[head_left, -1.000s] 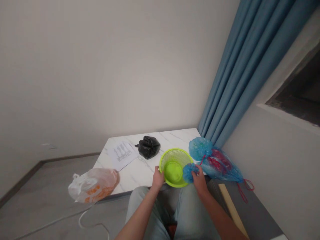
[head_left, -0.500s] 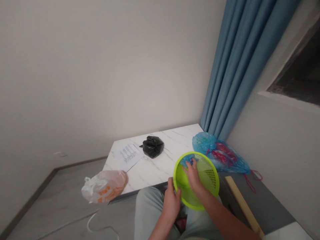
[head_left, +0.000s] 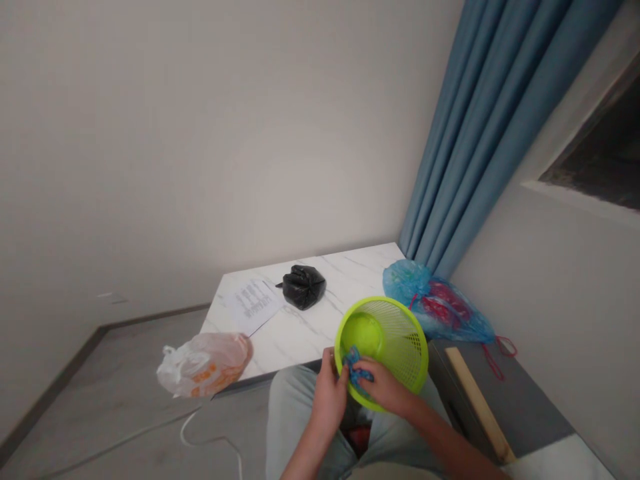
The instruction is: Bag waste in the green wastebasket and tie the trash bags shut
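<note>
A lime-green perforated plastic basket rests tilted over my lap, its open mouth facing me. My left hand is closed on the near left side of its rim. Inside the mouth, by that same edge, my right hand pinches a crumpled blue piece of thin, shiny material, which looks like plastic film. The left thumb lies close to the blue piece; whether it touches is unclear. The basket's green bottom shows, and part of the near wall is hidden behind my right hand.
On the white marbled table are a tied black plastic bag and a printed sheet. A white-orange bag sits at its left edge. Rightward lie a blue bag with red contents and a wooden strip. A white cable crosses the floor.
My right hand has drawn the blue piece from the basket's far side toward the near left rim. The basket appears slightly further left, and its bottom is more exposed.
</note>
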Demonstrator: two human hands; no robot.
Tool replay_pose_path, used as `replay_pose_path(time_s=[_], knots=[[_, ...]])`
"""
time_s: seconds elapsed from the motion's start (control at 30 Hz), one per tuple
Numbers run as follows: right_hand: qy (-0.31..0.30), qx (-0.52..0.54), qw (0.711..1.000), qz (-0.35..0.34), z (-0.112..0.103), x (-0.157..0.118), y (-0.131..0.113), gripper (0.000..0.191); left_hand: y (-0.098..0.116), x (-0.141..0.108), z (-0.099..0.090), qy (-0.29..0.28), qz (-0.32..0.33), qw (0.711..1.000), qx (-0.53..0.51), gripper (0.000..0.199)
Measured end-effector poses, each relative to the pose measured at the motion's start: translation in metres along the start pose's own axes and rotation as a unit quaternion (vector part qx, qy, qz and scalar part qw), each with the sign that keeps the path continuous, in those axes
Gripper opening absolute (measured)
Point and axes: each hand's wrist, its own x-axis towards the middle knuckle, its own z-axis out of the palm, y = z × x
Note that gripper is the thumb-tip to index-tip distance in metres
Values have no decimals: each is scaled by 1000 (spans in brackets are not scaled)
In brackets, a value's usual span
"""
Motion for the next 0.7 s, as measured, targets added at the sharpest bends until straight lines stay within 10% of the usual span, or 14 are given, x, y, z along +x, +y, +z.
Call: replay_pose_path(time_s=[0.27, 0.47, 0.7], knots=[[-61, -384, 918, 71, -28, -18, 21, 38, -13, 2, -13, 2, -4, 999, 44, 20], [149, -459, 871, 98, -41, 1, 18, 44, -11, 0, -14, 7, -11, 998, 69, 23], [299, -310, 900, 68, -26, 21, 6, 46, -3, -7, -4, -8, -18, 998, 63, 25]])
